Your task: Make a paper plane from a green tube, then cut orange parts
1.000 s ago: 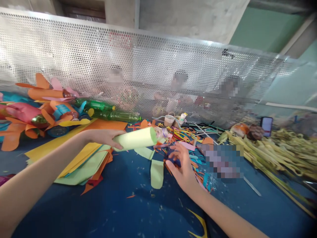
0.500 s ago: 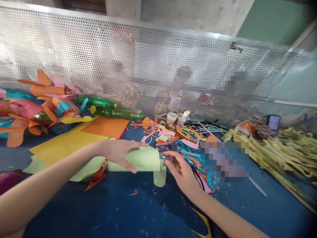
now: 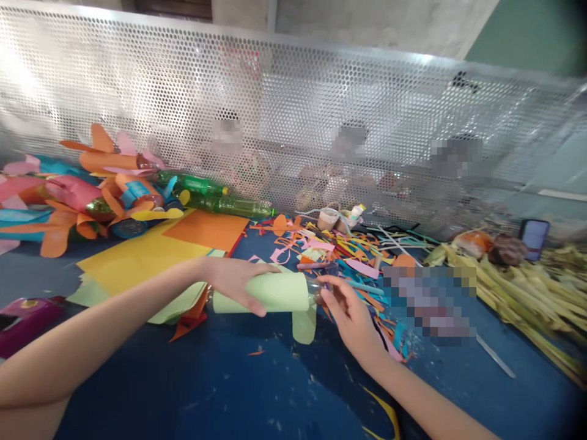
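Note:
A clear plastic bottle wrapped in pale green paper (image 3: 282,293) lies on its side just over the blue table (image 3: 220,391). My left hand (image 3: 238,282) grips the wrapped body from above, thumb on the near side and fingers over the far side. At the bottle's right end, my right hand (image 3: 349,311) pinches the clear neck (image 3: 315,289) between thumb and fingers. A rounded pale green paper flap (image 3: 304,325) hangs down from the bottle near its neck. The bottle's far side is hidden.
Yellow sheets (image 3: 147,256) and an orange sheet (image 3: 206,230) lie behind my left arm. Paper-covered bottles (image 3: 68,195) crowd the left, by green bottles (image 3: 220,201). Paper scraps (image 3: 334,244) spread behind the bottle. Dried husks (image 3: 523,293) and a phone (image 3: 534,239) are at right.
The whole view has shifted, so the scene appears farther right. Both hands keep their hold on the bottle, with little other change.

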`<state>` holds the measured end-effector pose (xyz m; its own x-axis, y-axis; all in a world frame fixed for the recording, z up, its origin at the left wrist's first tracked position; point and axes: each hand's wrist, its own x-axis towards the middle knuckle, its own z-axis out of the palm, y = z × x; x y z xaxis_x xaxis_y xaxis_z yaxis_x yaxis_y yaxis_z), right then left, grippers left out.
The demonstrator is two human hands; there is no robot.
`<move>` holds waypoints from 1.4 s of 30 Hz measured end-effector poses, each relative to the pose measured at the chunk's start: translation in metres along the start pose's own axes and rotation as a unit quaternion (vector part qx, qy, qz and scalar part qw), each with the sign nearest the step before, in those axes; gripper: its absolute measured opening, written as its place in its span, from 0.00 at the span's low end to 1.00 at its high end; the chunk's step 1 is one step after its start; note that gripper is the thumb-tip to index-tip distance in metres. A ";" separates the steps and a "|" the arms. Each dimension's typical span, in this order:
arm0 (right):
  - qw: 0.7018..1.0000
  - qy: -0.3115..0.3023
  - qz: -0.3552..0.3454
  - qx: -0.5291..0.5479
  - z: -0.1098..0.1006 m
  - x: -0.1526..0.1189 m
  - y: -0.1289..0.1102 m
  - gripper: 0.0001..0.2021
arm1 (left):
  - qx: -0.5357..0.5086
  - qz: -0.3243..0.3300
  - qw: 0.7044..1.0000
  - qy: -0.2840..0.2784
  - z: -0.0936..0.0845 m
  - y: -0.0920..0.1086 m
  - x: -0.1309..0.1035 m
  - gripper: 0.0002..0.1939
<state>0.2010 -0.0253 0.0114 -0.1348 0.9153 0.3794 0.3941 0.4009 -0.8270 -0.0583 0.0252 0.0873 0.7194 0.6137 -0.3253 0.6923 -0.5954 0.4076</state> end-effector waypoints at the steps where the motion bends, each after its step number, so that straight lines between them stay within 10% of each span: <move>1: 1.000 0.000 -0.002 0.001 0.000 0.000 -0.001 0.11 | -0.001 0.001 1.000 0.001 0.001 0.000 0.000 0.49; 9: 0.989 0.038 -0.049 -0.132 -0.005 0.003 -0.003 0.13 | 0.005 -0.043 0.998 0.037 -0.005 -0.009 -0.001 0.48; 20: 0.865 -0.047 -0.182 -0.465 -0.003 0.002 0.003 0.10 | 0.007 -0.026 0.999 0.032 -0.010 -0.032 -0.002 0.44; 31: 0.971 -0.122 -0.093 -0.182 -0.011 -0.001 -0.028 0.07 | 0.020 -0.032 0.998 0.045 -0.002 -0.018 0.006 0.44; 42: 0.942 -0.108 -0.198 -0.247 -0.005 -0.003 -0.028 0.07 | 0.144 0.006 0.976 0.165 0.027 0.019 0.006 0.41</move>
<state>0.1951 -0.0400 0.0357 -0.5212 0.7059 0.4797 0.6426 0.6944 -0.3238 -0.0389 0.0038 0.0701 0.7025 0.7116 -0.0103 0.7058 -0.6948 0.1383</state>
